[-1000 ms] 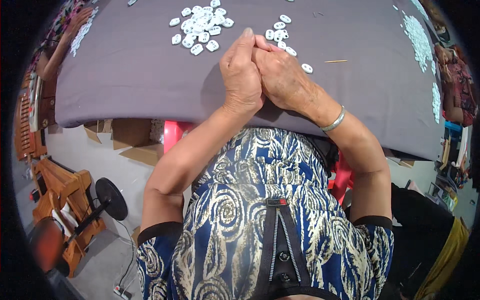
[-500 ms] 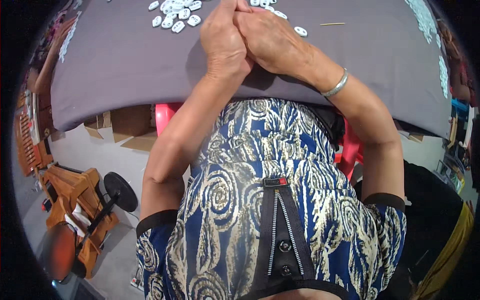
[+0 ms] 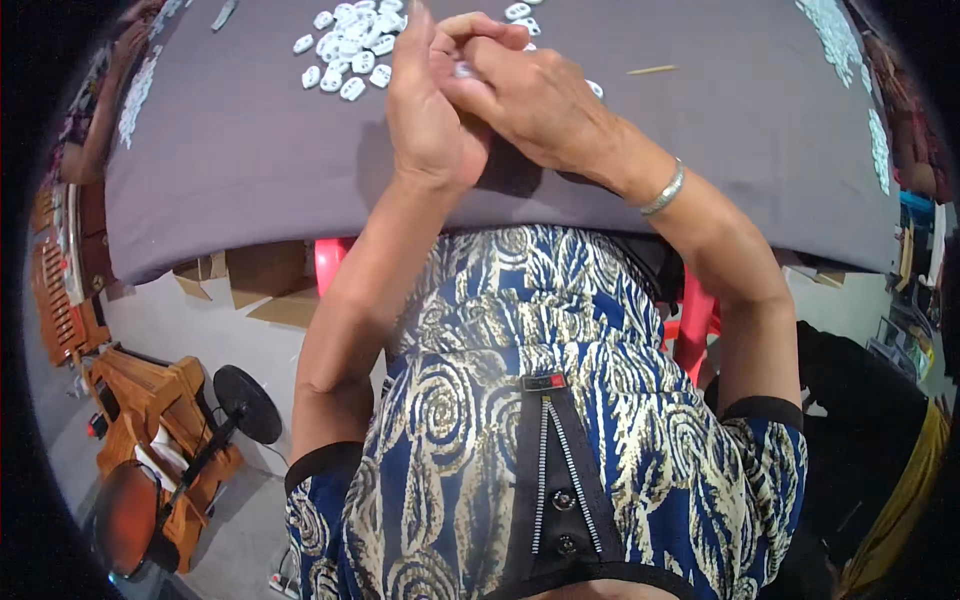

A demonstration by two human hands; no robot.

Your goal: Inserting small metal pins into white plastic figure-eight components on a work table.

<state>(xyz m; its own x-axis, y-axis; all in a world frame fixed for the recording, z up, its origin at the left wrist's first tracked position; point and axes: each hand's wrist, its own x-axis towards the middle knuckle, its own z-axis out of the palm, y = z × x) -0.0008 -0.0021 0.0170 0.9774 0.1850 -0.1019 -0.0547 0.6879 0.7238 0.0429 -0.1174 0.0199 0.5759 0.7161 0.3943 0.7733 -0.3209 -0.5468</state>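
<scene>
Surface: a grey cloth-covered surface (image 3: 700, 150) spreads in front of me; its near edge runs just past my wrists and hangs over my lap.
Open room: bare grey cloth lies to the left and right of my hands, wide on both sides; the far corners carry pale scattered bits I cannot make out.
Left hand: my left hand (image 3: 425, 110) stands raised over the surface, back toward me, fingers pointing away and curled in toward the other hand.
Right hand: my right hand (image 3: 530, 95) comes in from the right, bracelet (image 3: 663, 190) on the wrist, fingers folded over against the left.
Hands together: both are pressed close, pinching a small white piece (image 3: 462, 70) between them; most of it is hidden.
Pile: a heap of white pieces (image 3: 350, 50) lies just beyond and left of my left hand, a few more (image 3: 520, 12) beyond my right fingers.
Stick: a thin wooden stick (image 3: 652, 70) lies to the right, apart from my hands.
</scene>
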